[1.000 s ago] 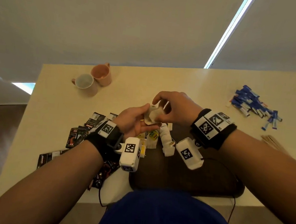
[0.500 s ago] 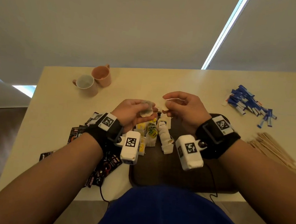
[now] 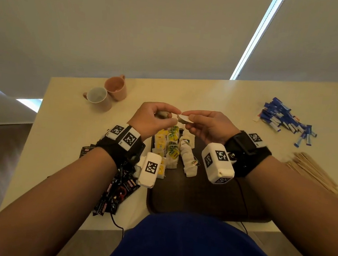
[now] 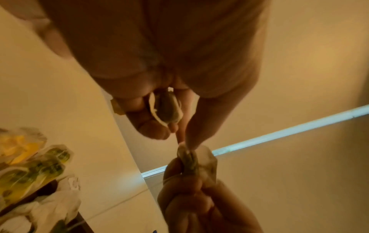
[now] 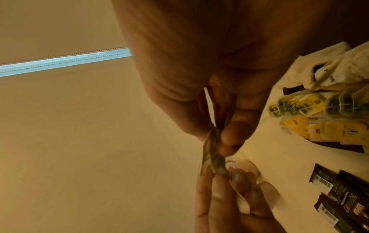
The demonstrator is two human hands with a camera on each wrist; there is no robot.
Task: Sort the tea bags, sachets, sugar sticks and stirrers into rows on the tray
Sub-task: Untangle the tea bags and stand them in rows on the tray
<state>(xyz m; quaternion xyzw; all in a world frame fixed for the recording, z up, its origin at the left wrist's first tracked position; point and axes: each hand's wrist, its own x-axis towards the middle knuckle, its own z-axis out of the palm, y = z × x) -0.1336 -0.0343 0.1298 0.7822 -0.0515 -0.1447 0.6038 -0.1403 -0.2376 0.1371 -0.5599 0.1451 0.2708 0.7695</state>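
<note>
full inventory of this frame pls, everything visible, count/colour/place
tray: one, dark brown, near table edge in front of the person
table: one, cream
tea bags in rows: count unclear, yellow, green and white tags, left part of tray
held tea bags: two, pale, one in left hand, one in right hand, above the tray
sachets: a pile, black, on table left of tray
sugar sticks: a pile, blue and white, far right of table
stirrers: a bundle, pale wood, right of tray
mugs: two, pink, far left of table
left hand: pinches one bag
right hand: pinches the other
</note>
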